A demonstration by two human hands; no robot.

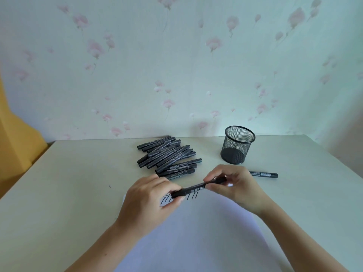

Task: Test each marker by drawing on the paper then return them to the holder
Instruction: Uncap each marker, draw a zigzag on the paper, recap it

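Note:
A black marker (197,189) is held level above the white paper (196,232), one end in each hand. My left hand (151,199) pinches its left end and my right hand (233,185) pinches its right end. Short black strokes (191,197) show on the paper just under the marker, partly hidden by my left hand. A pile of several black markers (167,156) lies behind my hands. The black mesh holder (237,145) stands upright at the back right and looks empty. One more marker (264,174) lies alone on the table to the right of my right hand.
The pale table (78,183) meets a flowered wall at the back. An orange-yellow surface (15,144) rises past the table's left edge. The table's right edge runs close to the holder side.

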